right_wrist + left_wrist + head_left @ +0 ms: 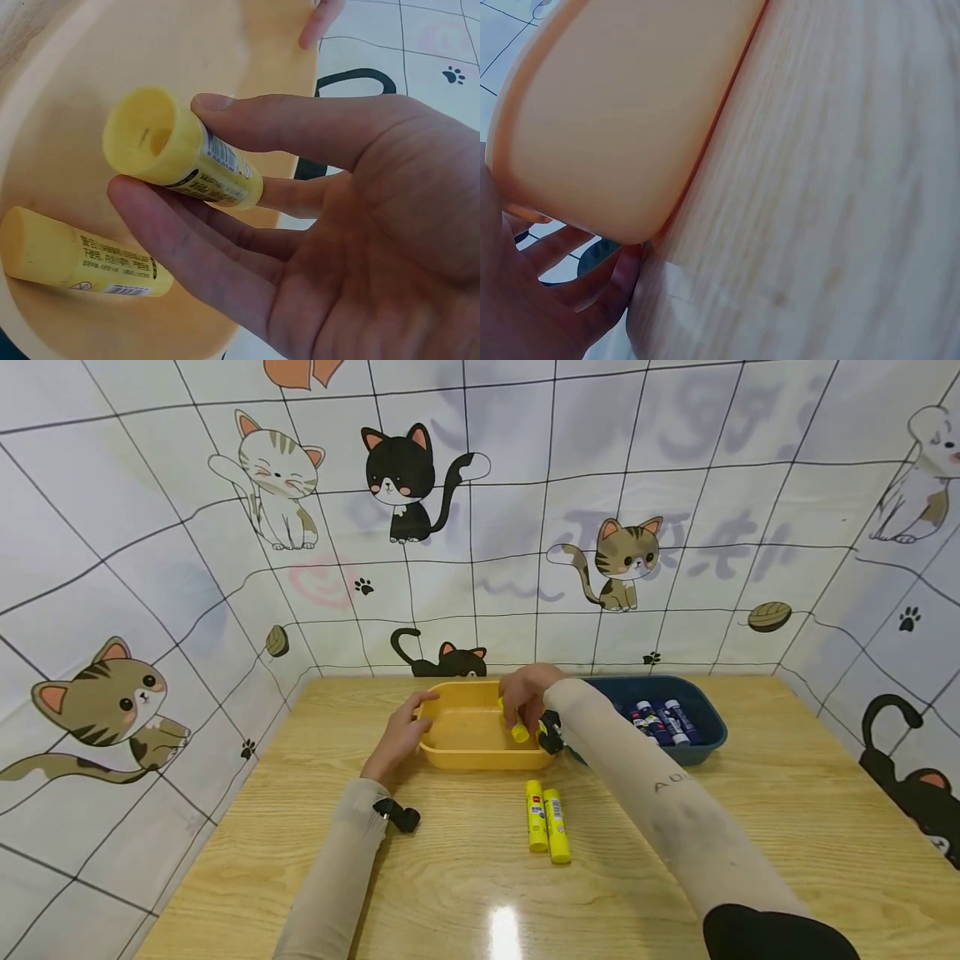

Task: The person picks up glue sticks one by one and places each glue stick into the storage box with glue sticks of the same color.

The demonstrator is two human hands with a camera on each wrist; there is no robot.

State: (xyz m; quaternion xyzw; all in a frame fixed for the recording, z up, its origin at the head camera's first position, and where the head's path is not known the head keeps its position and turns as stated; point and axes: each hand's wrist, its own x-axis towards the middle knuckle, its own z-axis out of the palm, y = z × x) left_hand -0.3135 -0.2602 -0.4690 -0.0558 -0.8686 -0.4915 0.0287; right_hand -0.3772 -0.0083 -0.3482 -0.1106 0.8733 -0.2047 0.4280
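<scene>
My right hand [528, 689] pinches a yellow glue stick [217, 169] between thumb and fingers, over the right part of the yellow plastic tray [487, 760]. Its hollow round end faces the right wrist camera. A second glue stick [90, 255] lies in the tray below that hand, on its side. My left hand [402, 731] holds the tray's left end, its fingers against the outer wall [615, 225]. Two more yellow glue sticks, a left one [536, 817] and a right one [557, 827], lie side by side on the table in front of the tray.
A dark blue tray [708, 727] stands just right of the yellow one, partly hidden by my right arm. Several dark blue glue sticks [660, 722] with white ends lie in it. A cloth printed with cats [510, 527] hangs behind the wooden table [450, 877].
</scene>
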